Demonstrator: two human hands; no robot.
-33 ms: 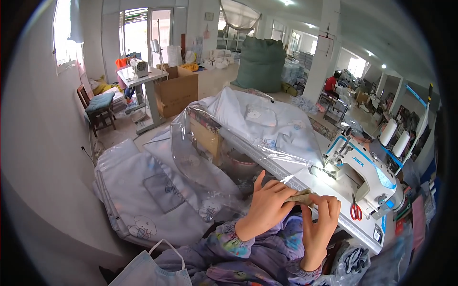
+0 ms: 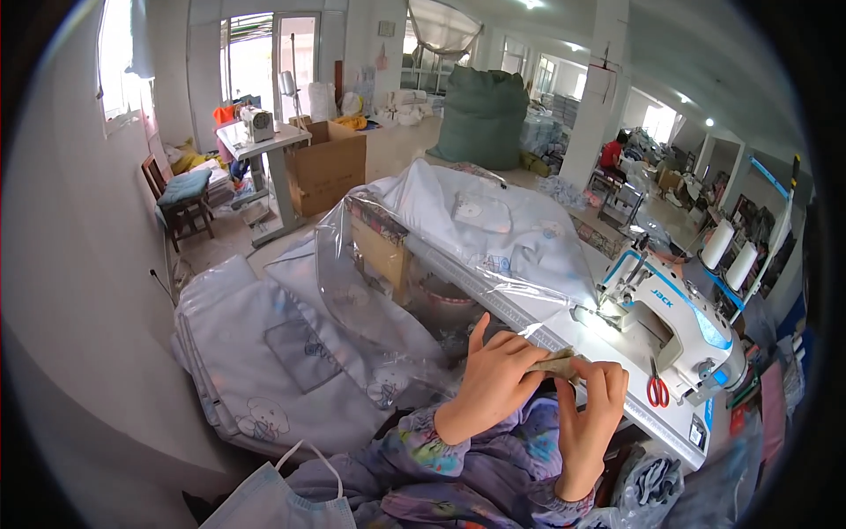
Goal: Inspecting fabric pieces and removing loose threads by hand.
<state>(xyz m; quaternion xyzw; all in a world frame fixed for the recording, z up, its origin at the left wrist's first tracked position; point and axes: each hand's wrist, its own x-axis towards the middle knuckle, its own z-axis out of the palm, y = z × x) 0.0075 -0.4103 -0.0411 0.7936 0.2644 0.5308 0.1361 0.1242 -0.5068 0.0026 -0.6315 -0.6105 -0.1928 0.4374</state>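
Note:
Between my hands, at the table's near edge, is a small olive-beige crumpled piece (image 2: 557,364), perhaps cloth; its exact kind is unclear. My left hand (image 2: 498,377) pinches its left end, with the index finger raised. The fingertips of my right hand (image 2: 596,401) close on its right end. Just past my hands lies the white sewing table (image 2: 577,339). On it stands a white and blue sewing machine (image 2: 670,309), its lamp lit, with red-handled scissors (image 2: 657,390) beside its base. Pale printed fabric (image 2: 529,220) and clear plastic film (image 2: 374,304) reach toward the needle.
Folded pale printed fabric (image 2: 256,370) is piled to my left. A blue face mask (image 2: 278,502) hangs at the lower edge. At the lower right is a plastic bag (image 2: 650,485) of dark scraps. Farther off are a cardboard box (image 2: 326,172), a green sack (image 2: 480,119) and a person in red (image 2: 612,157).

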